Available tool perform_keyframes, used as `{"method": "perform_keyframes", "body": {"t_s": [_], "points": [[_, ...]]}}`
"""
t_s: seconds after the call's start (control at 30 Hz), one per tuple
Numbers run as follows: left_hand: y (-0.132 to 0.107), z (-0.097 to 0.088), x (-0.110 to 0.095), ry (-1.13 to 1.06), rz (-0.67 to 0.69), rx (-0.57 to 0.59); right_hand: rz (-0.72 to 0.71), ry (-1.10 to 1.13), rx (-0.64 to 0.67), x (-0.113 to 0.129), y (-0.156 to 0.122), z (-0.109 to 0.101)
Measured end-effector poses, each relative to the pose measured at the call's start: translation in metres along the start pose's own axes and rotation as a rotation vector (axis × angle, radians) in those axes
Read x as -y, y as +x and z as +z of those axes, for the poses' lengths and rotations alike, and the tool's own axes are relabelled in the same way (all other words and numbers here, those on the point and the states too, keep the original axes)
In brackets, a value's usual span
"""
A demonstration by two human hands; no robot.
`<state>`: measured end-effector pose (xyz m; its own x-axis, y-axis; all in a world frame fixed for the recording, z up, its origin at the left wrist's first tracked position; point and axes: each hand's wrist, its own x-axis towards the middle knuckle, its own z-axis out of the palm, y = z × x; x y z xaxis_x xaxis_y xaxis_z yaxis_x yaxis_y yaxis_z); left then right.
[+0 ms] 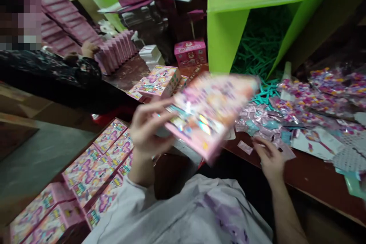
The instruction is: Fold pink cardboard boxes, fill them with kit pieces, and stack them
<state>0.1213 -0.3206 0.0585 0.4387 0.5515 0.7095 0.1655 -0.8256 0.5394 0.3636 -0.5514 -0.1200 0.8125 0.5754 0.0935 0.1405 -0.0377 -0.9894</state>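
My left hand (147, 129) is closed on a pink printed box (208, 112) with shiny holographic patches, held tilted above the table edge; the box is smeared by motion. My right hand (268, 158) rests at the front edge of the brown table (311, 175), fingers curled beside small pink and teal packets (261, 122); what the fingers hold, if anything, is hidden.
Several pink boxes (94, 167) lie packed in rows at lower left. More boxes (160, 82) lie on the table behind. A green stand (228, 26) rises at the back, with teal pieces under it. Foil packets (323, 91) cover the right side. Another person's sleeve (57, 72) reaches in from the left.
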Motion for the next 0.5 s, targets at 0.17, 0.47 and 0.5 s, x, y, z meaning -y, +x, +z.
{"method": "perform_keyframes", "body": {"t_s": [0.17,0.47,0.5], "points": [[0.072,-0.046,0.117,0.353,0.234,-0.152,-0.242,-0.434,0.015,-0.014,0.057,0.101],[0.04,-0.036,0.191,0.498,-0.083,-0.08,-0.11,-0.77,0.046,-0.046,0.094,0.119],[0.025,-0.024,0.176,0.495,-0.139,-0.166,-0.097,-0.802,0.08,-0.047,0.097,0.115]]}}
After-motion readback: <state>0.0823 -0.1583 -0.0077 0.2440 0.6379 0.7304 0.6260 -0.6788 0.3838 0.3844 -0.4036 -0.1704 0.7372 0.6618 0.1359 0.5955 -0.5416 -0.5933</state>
